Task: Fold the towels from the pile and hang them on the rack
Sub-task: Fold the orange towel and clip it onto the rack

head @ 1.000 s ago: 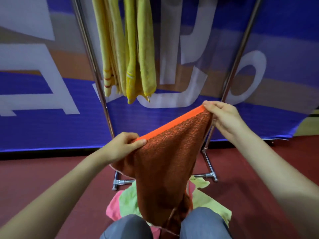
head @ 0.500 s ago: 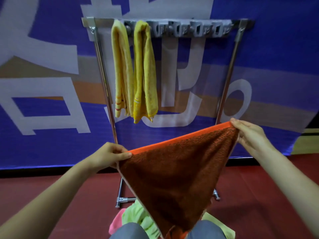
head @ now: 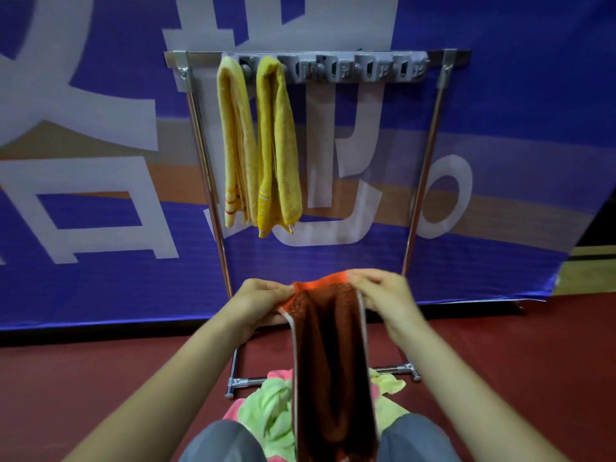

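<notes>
a dark red floor [head: 100,378] runs to a blue banner [head: 516,111]. the rack [head: 421,181], centre frame, carries two yellow towels [head: 260,145]. left hand [head: 258,300] and right hand [head: 383,295], close together, pinch the orange towel [head: 328,361] over the pile [head: 263,408] at bottom centre.

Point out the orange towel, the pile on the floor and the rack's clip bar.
orange towel [head: 328,355], head view, hanging middle.
pile [head: 266,408], head view, green towel.
clip bar [head: 360,70], head view, empty clips.

Bare forearms [head: 186,371], sleeveless to the frame edge; grey trousers [head: 223,443] at both knees.
</notes>
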`<control>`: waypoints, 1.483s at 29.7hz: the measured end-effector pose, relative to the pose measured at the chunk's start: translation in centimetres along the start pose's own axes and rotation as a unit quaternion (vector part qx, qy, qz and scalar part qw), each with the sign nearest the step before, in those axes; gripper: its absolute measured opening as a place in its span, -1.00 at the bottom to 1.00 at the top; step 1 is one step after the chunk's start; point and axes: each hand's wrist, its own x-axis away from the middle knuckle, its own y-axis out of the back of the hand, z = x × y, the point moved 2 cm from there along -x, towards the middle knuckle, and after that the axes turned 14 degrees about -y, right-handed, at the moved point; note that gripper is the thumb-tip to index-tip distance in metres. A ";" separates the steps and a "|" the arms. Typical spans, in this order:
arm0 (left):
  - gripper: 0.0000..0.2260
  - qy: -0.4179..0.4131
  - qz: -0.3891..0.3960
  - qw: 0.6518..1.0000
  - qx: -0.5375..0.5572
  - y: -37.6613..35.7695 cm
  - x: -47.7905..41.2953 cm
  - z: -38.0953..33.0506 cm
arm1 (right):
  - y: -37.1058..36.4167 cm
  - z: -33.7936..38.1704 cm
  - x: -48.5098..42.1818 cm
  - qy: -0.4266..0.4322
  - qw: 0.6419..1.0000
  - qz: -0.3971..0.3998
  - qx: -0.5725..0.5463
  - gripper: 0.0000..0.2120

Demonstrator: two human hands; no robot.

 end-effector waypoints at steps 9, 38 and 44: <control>-0.72 0.050 -0.038 0.998 0.019 -1.3 1.0 1.3 | -4.9 -3.3 2.5 0.035 0.991 0.085 0.094 -0.75; -0.83 -0.175 0.220 0.862 -0.423 2.4 1.9 0.1 | 1.1 -4.9 0.7 -0.050 0.891 0.212 0.399 -0.81; -0.77 -0.263 0.154 0.758 -0.577 2.8 1.9 -1.2 | 3.0 -1.2 -0.3 0.165 0.886 0.076 0.427 -0.90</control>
